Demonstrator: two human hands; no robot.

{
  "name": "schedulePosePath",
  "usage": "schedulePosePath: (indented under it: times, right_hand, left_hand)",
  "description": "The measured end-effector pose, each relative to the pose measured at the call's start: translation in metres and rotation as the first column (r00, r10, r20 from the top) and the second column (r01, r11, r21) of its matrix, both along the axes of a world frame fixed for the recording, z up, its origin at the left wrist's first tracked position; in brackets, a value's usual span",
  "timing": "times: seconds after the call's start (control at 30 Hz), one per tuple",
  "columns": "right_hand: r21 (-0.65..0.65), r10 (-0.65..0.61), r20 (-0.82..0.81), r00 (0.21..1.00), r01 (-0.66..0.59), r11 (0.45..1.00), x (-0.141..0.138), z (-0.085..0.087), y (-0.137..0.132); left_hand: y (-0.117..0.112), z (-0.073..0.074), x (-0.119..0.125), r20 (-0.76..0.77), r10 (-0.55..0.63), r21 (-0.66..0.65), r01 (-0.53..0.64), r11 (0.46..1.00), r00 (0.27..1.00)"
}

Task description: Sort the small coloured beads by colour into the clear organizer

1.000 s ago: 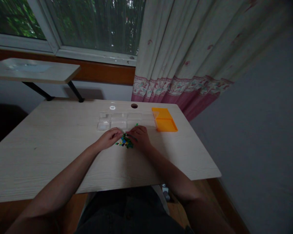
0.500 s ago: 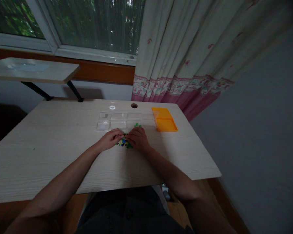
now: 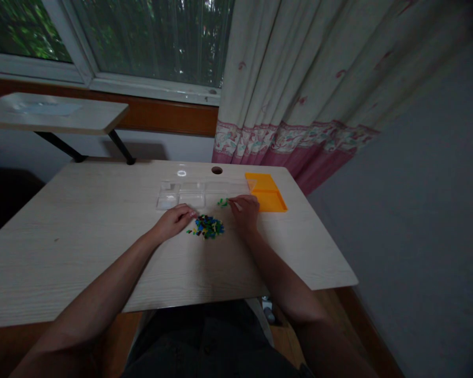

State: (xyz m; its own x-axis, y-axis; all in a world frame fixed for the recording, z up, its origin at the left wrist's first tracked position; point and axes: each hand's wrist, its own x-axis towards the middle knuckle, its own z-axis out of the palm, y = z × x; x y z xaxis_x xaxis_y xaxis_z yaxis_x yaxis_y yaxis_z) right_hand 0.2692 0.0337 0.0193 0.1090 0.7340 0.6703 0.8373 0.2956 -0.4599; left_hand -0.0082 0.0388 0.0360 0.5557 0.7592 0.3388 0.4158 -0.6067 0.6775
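Observation:
A heap of small coloured building bricks [image 3: 208,227], blue, green, yellow and dark, lies on the table. My left hand [image 3: 175,220] rests at its left edge, fingers curled together with the tips by the bricks; anything in them is too small to see. To the right of the heap, my right hand [image 3: 245,212] hovers over the near right part of a clear compartment tray [image 3: 192,199]. Its fingers are pinched, and what they may hold cannot be made out. Several green bricks [image 3: 223,202] lie in the tray compartment just left of these fingertips.
An orange tray [image 3: 270,201] stands at the tray's right end, partly overlapped by clear plastic. Behind is a round cable hole [image 3: 217,170] in the table [image 3: 102,252]. A raised shelf [image 3: 55,113] stands at back left. A curtain [image 3: 291,105] hangs beyond the table.
My right hand has moved from the heap to the right and away from me, to the clear tray, uncovering the bricks. My left hand has shifted slightly left.

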Motion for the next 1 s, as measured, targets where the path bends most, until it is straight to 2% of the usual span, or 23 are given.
schedulePosePath:
  times: [0.13, 0.33, 0.47, 0.77, 1.0]
  right_hand:
    - [-0.061, -0.082, 0.004, 0.997, 0.082, 0.995, 0.005, -0.002, 0.003]
    - [-0.113, -0.061, 0.086, 0.994, 0.071, 0.991, 0.001, -0.006, 0.006]
    - [-0.11, -0.04, 0.11, 0.993, 0.052, 0.993, 0.001, -0.009, 0.006]
    - [-0.108, -0.009, 0.092, 0.996, 0.019, 0.994, -0.001, -0.012, 0.004]
    - [-0.092, 0.01, 0.082, 0.997, -0.002, 0.996, -0.004, -0.011, 0.002]
  left_hand:
    - [0.0, 0.006, -0.004, -0.041, -0.04, -0.03, 0.039, 0.999, 0.998]
    - [0.009, 0.006, -0.024, -0.103, -0.22, -0.222, 0.193, 0.956, 0.97]
    - [0.011, 0.004, -0.032, -0.148, -0.288, -0.252, 0.245, 0.936, 0.946]
    - [0.012, -0.002, -0.031, -0.183, -0.296, -0.209, 0.257, 0.944, 0.938]
    - [0.01, -0.002, -0.026, -0.28, -0.225, -0.168, 0.183, 0.969, 0.933]
